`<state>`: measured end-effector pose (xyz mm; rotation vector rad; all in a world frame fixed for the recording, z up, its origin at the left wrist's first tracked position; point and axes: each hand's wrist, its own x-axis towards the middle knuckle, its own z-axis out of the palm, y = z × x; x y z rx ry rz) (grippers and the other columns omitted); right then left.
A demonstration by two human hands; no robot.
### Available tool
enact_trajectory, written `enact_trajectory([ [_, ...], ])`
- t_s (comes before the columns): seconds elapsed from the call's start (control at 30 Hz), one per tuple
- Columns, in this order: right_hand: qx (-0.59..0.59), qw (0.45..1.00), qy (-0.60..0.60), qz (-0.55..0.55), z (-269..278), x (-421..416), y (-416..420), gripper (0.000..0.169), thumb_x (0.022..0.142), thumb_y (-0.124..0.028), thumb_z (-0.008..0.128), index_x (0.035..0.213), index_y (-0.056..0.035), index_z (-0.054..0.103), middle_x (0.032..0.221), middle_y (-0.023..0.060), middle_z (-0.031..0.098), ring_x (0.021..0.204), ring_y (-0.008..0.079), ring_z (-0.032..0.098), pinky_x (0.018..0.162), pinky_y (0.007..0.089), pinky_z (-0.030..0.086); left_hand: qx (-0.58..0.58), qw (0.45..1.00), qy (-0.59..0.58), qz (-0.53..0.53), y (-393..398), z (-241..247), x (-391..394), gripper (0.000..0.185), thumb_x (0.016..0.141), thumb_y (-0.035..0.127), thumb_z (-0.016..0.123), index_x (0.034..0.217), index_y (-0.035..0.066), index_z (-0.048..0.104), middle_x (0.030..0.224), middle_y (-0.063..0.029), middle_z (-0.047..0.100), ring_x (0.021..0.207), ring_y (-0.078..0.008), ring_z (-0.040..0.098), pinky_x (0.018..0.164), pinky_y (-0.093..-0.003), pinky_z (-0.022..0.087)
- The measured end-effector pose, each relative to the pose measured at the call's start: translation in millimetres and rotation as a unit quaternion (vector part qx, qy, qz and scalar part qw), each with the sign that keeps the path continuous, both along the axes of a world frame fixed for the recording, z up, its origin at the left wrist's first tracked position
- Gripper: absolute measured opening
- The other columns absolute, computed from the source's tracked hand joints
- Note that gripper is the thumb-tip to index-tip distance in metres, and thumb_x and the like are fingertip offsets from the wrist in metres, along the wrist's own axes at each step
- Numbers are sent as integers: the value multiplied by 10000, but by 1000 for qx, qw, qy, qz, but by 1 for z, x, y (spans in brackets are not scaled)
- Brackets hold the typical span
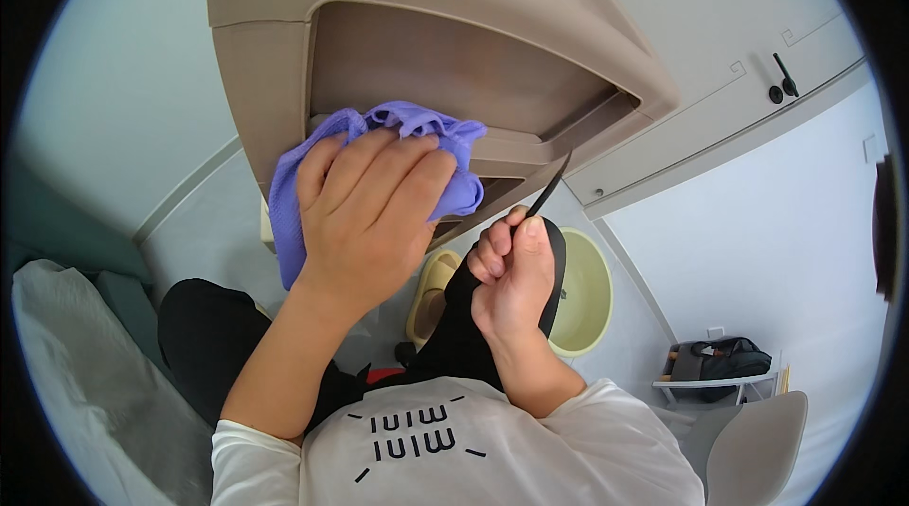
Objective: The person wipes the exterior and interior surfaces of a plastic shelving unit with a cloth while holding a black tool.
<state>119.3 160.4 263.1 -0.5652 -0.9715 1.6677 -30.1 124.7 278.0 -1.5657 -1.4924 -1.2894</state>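
Note:
My left hand [369, 215] holds a purple cloth [285, 215] against the lower edge of the upper recessed panel on a beige plastic storage unit [266, 80]. Its fingers are bent over the cloth, and the part beneath the palm is hidden. To the right, my right hand [515, 268] grips a thin black pointed tool [550, 183] between thumb and fingers. The tool's tip points up toward the unit's lower right edge; whether they touch, I cannot tell. Another opening [503, 192] of the unit shows partly behind the cloth.
A pale green basin [589, 293] stands on the floor beside my right knee. My foot wears a yellow slipper [433, 286]. A white door [682, 122] with a black handle is behind the unit. At right are a grey chair [756, 449] and a black bag [735, 358] on a shelf.

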Motion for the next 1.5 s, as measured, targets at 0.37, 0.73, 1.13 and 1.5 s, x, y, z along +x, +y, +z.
enact_trajectory([
  [0.37,-33,999,-12,11,1,1,1,194,932,-264,388,870,-85,431,650,-4,386,501,59,296,439,184,251,-2,1000,-3,-3,-1,-1,0,287,653,158,604,934,100,586,960,-37,595,891,-233,517,835,-379,331],
  [0.73,127,990,-18,-53,2,15,6,204,929,-262,394,848,-74,389,645,7,377,485,58,270,431,187,235,-6,1000,0,2,-2,-1,0,296,636,152,593,927,99,588,958,-38,596,880,-234,518,830,-373,329],
  [1.13,-12,999,-22,35,-3,2,7,183,933,-265,387,899,-88,419,660,-1,389,500,54,288,441,176,241,-5,1000,6,9,-2,-2,-1,275,665,174,575,929,98,587,958,-41,597,866,-235,519,825,-373,332],
  [1.5,-54,998,-15,25,0,-2,5,186,932,-259,391,882,-82,420,654,-2,386,500,58,296,437,180,245,-6,1000,6,4,-1,-1,-1,276,671,178,586,936,101,584,960,-39,597,867,-233,518,829,-374,330],
])
